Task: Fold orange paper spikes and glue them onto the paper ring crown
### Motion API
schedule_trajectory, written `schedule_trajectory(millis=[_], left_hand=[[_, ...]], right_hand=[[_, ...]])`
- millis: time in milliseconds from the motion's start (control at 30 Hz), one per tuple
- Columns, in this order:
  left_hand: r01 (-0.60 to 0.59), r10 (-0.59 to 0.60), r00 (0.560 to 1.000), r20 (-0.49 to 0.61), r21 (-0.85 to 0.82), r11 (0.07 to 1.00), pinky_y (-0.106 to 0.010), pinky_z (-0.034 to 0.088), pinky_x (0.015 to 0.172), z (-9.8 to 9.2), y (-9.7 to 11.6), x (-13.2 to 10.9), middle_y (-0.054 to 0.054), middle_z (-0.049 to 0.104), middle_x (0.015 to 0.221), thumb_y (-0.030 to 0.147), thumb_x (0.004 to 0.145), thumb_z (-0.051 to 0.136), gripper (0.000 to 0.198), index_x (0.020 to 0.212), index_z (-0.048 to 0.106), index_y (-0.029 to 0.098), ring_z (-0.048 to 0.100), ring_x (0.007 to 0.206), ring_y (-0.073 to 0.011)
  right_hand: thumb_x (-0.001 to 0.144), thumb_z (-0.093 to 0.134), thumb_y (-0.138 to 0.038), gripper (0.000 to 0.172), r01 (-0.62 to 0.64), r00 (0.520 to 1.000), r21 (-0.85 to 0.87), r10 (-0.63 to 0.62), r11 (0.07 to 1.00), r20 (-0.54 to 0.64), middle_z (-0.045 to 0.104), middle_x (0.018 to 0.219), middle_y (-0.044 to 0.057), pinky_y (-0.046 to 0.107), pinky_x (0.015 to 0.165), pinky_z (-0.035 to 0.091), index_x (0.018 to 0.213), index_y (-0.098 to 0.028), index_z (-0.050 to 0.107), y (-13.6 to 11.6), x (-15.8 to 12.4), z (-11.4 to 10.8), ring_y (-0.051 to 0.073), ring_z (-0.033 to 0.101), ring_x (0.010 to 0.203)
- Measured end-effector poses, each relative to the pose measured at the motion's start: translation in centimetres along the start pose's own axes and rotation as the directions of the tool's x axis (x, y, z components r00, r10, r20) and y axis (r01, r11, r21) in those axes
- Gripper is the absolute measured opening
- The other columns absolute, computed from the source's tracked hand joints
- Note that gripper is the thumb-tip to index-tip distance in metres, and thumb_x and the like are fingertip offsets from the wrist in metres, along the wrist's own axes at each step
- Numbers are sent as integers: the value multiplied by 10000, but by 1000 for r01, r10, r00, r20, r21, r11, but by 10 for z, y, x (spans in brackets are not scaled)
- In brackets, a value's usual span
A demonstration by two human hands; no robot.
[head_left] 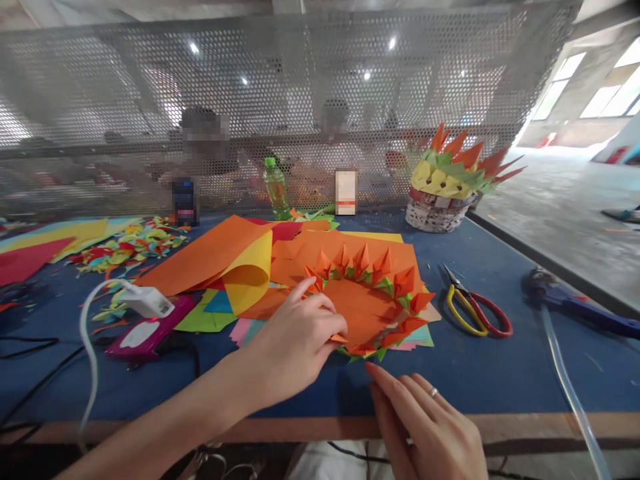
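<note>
A ring of folded orange paper points with green folded pieces beneath them (383,267) lies on sheets of orange paper (357,303). My left hand (310,327) is closed on the ring's near left side, its index finger stretched over an orange point. Part of the ring is hidden under that hand. Just in front of the ring, by the table's near edge, is my right hand (425,420), apart from the ring. Its thumb and index finger are pressed together, and I cannot make out whether anything is between them.
Scissors (470,303) lie right of the ring, and beyond them a blue glue gun (590,307). A finished paper basket (440,193), green-capped bottle (275,190) and pale box (346,193) stand behind. Paper scraps (130,247) and a purple power strip (150,330) lie left.
</note>
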State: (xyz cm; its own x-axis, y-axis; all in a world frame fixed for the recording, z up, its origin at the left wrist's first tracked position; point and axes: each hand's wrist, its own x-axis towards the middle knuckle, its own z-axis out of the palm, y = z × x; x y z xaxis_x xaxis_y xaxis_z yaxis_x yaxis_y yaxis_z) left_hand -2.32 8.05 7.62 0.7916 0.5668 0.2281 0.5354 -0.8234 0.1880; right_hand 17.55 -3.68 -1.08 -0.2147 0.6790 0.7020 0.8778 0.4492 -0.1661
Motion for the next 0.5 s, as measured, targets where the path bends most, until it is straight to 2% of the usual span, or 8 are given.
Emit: schedule_trajectory(millis=[167,300,367,500], left_hand=[[-23,17,976,219,24,999,-404,451,1010,-18,0,22,9,757,758,106,855,722,159,771,761,235,683,881,-203],[-7,-11,945,328,54,999,-330,478,789,-26,1,34,-13,778,770,124,837,726,143,774,790,235,696,850,-219],[-2,-26,933,358,79,997,-332,475,779,-27,3,38,-26,779,775,123,836,722,138,785,796,228,699,858,-228],[14,-70,925,373,151,988,-371,493,870,-26,6,42,-53,764,781,134,874,702,135,771,771,187,698,896,-233]], right_hand=[[1005,538,-207,235,-83,996,-3,83,997,14,688,783,-18,265,720,512,1211,-210,651,2,-3,2,143,672,698],[1014,534,-224,198,-129,992,16,129,992,4,701,824,-22,297,780,495,1167,-232,658,1,3,3,160,670,742],[1016,520,-217,185,-145,989,36,146,989,-17,719,871,-10,303,799,490,1133,-230,663,0,8,4,168,679,790],[1007,513,-217,187,-162,987,19,163,987,-10,748,991,26,327,791,489,1108,-221,669,0,14,9,209,694,905]])
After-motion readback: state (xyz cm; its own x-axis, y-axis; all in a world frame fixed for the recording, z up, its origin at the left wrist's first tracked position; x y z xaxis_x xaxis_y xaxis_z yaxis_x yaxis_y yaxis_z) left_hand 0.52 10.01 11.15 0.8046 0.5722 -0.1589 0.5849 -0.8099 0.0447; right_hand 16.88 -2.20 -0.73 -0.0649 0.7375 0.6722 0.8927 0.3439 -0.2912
